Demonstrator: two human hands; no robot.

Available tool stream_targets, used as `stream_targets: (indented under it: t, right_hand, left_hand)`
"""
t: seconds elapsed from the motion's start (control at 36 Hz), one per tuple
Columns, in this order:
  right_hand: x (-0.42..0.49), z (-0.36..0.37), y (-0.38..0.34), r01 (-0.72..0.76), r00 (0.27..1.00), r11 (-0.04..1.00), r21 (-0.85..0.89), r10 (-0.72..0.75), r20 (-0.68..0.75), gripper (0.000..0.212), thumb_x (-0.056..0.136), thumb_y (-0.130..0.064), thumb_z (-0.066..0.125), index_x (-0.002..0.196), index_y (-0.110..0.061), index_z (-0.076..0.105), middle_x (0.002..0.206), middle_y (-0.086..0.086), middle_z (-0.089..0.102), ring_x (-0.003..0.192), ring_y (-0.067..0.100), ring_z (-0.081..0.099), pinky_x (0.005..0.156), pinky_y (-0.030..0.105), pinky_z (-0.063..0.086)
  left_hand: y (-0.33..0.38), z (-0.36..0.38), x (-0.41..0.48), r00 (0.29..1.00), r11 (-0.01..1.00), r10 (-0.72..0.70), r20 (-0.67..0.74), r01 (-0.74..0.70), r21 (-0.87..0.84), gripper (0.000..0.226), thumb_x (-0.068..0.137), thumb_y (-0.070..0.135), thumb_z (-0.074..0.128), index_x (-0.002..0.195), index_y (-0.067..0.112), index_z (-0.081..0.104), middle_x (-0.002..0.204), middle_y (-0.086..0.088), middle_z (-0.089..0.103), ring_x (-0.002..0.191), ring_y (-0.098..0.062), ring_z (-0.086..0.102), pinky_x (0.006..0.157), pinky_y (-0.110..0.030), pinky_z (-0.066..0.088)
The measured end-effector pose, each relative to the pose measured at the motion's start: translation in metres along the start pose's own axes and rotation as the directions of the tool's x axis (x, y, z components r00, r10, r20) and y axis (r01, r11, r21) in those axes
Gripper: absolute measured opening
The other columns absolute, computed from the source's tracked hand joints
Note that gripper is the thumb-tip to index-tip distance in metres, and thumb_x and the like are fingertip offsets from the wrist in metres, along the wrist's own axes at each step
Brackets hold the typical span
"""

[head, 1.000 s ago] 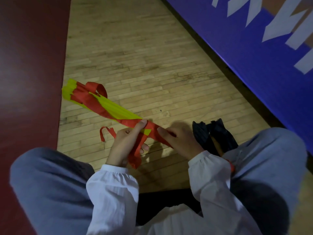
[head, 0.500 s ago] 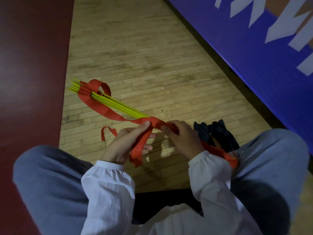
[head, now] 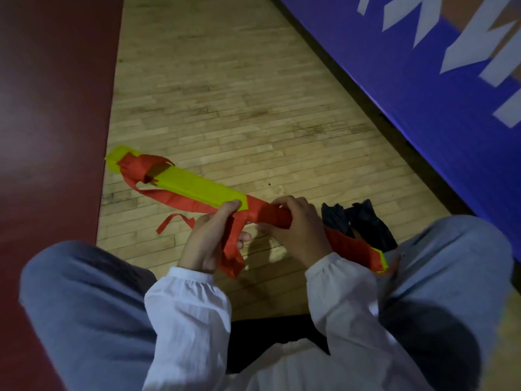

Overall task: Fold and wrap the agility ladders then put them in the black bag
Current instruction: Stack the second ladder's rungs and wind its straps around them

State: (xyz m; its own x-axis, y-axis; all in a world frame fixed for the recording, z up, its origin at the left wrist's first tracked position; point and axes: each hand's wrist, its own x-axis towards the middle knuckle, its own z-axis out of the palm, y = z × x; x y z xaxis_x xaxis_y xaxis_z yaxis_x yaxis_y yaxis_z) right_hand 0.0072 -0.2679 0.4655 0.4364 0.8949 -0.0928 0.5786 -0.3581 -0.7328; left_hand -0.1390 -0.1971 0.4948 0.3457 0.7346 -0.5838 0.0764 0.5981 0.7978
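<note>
1. My left grip (head: 208, 238) pinches the folded yellow ladder (head: 197, 186) and a hanging red strap (head: 231, 249).
2. My right grip (head: 298, 227) curls round its strap-wrapped middle.
3. The black bag (head: 363, 221) lies on the floor (head: 253, 108) beside my right knee.

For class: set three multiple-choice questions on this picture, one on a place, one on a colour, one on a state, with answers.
1. Where is the black bag? A on the lap; B on the wooden floor by the right leg; C on a chair.
2. The strap round the yellow rungs is: A blue; B white; C red.
3. The right hand is: A gripping the wrapped rungs; B flat on the floor; C holding the bag.
1 B, it lies on the boards beside that leg. 2 C, red bands cross the yellow. 3 A, its fingers curl round them.
</note>
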Motion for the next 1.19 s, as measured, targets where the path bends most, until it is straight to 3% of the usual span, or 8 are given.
stream_targets:
  t: [0.08,0.28,0.53,0.69,0.83,0.94,1.06,1.19]
  right_hand:
    - [0.001,-0.005,0.001,0.021,0.998,1.000,0.019,-0.022,0.057,0.057,0.070,-0.051,0.077,0.116,-0.024,0.059,0.110,-0.003,0.049,0.108,0.019,0.048,0.096,0.044,0.044]
    - [0.001,-0.017,-0.004,-0.015,0.988,0.999,0.036,0.010,0.157,0.045,0.088,-0.055,0.056,0.120,-0.023,0.059,0.111,-0.005,0.058,0.106,0.015,0.056,0.095,0.036,0.045]
    - [0.002,-0.014,0.005,-0.089,0.980,0.986,0.138,0.063,0.187,0.053,0.074,-0.067,0.062,0.109,-0.028,0.064,0.104,-0.007,0.066,0.100,0.012,0.061,0.091,0.040,0.051]
    - [0.000,-0.014,0.003,-0.101,0.989,0.958,0.267,0.068,0.131,0.031,0.078,-0.046,0.074,0.101,-0.028,0.065,0.092,-0.013,0.066,0.091,0.007,0.063,0.088,0.036,0.053]
    - [-0.001,-0.011,0.002,-0.077,0.997,0.954,0.290,0.069,0.038,0.028,0.073,-0.045,0.079,0.093,-0.033,0.064,0.091,-0.012,0.068,0.091,0.010,0.064,0.088,0.042,0.053]
    - [-0.001,-0.012,0.002,-0.041,0.998,0.969,0.244,0.053,-0.041,0.029,0.070,-0.043,0.080,0.091,-0.033,0.062,0.089,-0.015,0.066,0.090,0.006,0.062,0.089,0.041,0.051]
    - [-0.001,-0.008,0.001,-0.004,0.991,0.980,0.198,0.030,-0.128,0.033,0.064,-0.051,0.079,0.088,-0.038,0.061,0.092,-0.014,0.066,0.093,0.011,0.062,0.091,0.048,0.047]
    - [0.000,-0.003,0.000,0.044,0.980,0.992,0.120,-0.019,-0.197,0.031,0.063,-0.042,0.085,0.081,-0.034,0.061,0.087,-0.013,0.063,0.090,0.016,0.061,0.088,0.052,0.046]
  left_hand:
    - [0.000,-0.002,-0.003,1.000,1.000,0.004,0.018,-0.004,0.016,0.035,0.092,0.034,0.056,0.084,0.001,0.063,0.050,-0.012,0.060,0.034,-0.016,0.049,0.037,-0.018,0.040]
    - [-0.002,-0.002,-0.005,0.999,0.998,0.005,0.037,-0.007,0.063,0.037,0.094,0.033,0.054,0.079,0.000,0.065,0.049,-0.012,0.061,0.034,-0.015,0.051,0.035,-0.016,0.040]
    - [0.001,0.000,-0.007,0.996,0.998,-0.024,0.088,0.019,0.053,0.033,0.093,0.031,0.056,0.078,0.002,0.062,0.051,-0.012,0.063,0.035,-0.013,0.054,0.032,-0.016,0.040]
    - [0.006,-0.002,-0.005,0.971,0.988,-0.146,0.191,0.154,-0.028,0.031,0.085,0.037,0.061,0.088,0.006,0.064,0.060,-0.013,0.067,0.040,-0.013,0.060,0.039,-0.017,0.049]
    - [0.007,-0.004,-0.003,0.947,0.976,-0.202,0.249,0.216,-0.031,0.063,0.074,0.045,0.061,0.113,-0.004,0.059,0.065,-0.013,0.068,0.043,-0.015,0.063,0.042,-0.020,0.053]
    - [0.005,-0.007,-0.001,0.932,0.977,-0.192,0.308,0.211,-0.029,0.070,0.071,0.049,0.058,0.112,-0.007,0.061,0.082,-0.011,0.072,0.051,-0.016,0.066,0.045,-0.021,0.054]
    - [0.005,-0.003,-0.001,0.951,0.988,-0.153,0.268,0.147,0.043,0.059,0.076,0.050,0.056,0.104,-0.002,0.063,0.098,-0.015,0.067,0.052,-0.015,0.064,0.043,-0.021,0.052]
    - [0.005,0.002,-0.002,0.984,0.992,-0.091,0.152,0.077,0.099,0.060,0.084,0.050,0.057,0.112,-0.003,0.062,0.091,-0.013,0.069,0.051,-0.015,0.063,0.042,-0.020,0.049]
